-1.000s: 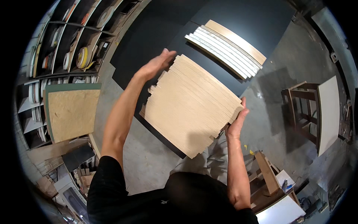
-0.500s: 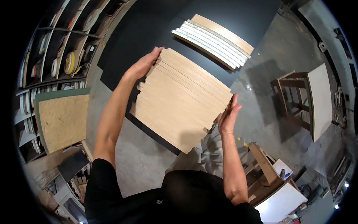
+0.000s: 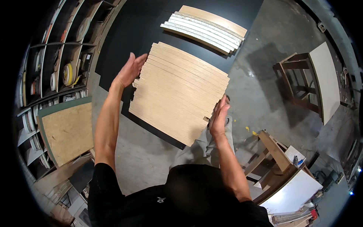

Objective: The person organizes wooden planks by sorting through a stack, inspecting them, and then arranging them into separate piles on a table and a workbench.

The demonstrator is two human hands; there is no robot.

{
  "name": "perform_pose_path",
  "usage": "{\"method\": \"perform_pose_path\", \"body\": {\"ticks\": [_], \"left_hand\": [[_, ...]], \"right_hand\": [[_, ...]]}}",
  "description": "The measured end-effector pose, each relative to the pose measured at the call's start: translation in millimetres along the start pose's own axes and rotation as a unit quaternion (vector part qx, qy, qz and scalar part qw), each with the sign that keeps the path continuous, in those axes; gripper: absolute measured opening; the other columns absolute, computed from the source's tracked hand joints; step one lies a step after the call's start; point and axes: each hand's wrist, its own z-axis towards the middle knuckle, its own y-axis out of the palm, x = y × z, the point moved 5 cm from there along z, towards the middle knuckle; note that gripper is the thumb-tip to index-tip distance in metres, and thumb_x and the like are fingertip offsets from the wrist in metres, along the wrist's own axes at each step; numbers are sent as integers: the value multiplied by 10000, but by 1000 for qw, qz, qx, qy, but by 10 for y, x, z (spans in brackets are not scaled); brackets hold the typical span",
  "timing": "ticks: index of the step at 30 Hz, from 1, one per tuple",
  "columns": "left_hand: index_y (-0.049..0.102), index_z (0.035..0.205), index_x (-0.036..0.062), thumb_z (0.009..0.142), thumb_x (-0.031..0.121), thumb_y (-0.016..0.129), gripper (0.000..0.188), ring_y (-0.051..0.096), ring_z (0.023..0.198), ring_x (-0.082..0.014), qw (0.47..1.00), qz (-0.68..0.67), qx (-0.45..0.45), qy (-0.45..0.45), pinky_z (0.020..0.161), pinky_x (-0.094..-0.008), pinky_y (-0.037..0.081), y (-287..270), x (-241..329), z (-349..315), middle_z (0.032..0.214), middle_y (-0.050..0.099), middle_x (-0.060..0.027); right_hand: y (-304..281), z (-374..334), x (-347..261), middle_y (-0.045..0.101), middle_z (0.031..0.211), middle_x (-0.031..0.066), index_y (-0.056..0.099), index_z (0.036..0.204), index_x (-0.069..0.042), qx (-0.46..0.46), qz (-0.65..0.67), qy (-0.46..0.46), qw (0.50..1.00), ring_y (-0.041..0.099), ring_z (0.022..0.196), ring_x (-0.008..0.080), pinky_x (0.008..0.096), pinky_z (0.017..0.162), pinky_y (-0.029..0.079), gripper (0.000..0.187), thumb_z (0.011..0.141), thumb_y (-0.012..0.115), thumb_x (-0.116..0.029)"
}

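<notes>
A broad batch of pale wood strips (image 3: pixel 174 90) lies side by side on a dark panel (image 3: pixel 159 132), its ends stepped unevenly on the left. Beside those left ends is my left hand (image 3: pixel 130 70), fingers stretched out and thumb apart, with no strip in its grasp. My right hand (image 3: pixel 219 118) rests flat along the right ends, fingers extended; its far fingertips are partly hidden. Farther off on the same dark surface sits a staggered stack of white-edged strips (image 3: pixel 204 32), with a wood-faced strip (image 3: pixel 215 19) at its far side.
Shelves (image 3: pixel 60 49) with rolls of edging tape (image 3: pixel 68 73) stand at the left. A green-edged wooden board (image 3: pixel 68 128) leans below them. On the right are a wooden stand with a pale panel (image 3: pixel 325 83) and a low frame (image 3: pixel 274 149) beside a white board (image 3: pixel 293 193).
My left hand has come off the far left corner and opened beside the left ends. My right hand has slid nearer along the right ends, which look more even. The view has shifted slightly.
</notes>
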Motion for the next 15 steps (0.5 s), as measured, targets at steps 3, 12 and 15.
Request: {"method": "perform_pose_path", "body": {"ticks": [3,12,15], "left_hand": [[291,1521,4,949,739,223,934,282,1458,-267,998,43,-31,-44,1182,-384,221,115,-36,-139,1561,340,-152],[229,1542,28,954,729,172,917,215,1489,-267,999,-44,17,8,1201,-405,172,-639,-416,-565,1610,237,-134],[284,1525,20,901,802,196,1005,328,1434,-245,995,-47,68,-51,1186,-383,192,-418,-629,-858,1548,376,-121]], "right_hand": [[107,-39,97,24,1645,140,-49,1556,-15,20,-1,12,1000,83,1507,253,363,1208,93,1009,929,205,-763],[270,-434,-41,115,1639,58,121,1563,-46,21,50,33,998,146,1490,204,358,1202,146,894,968,221,-706],[309,-454,-4,97,1635,121,-2,1565,-24,30,50,32,998,149,1487,255,364,1201,135,960,955,230,-729]]}}
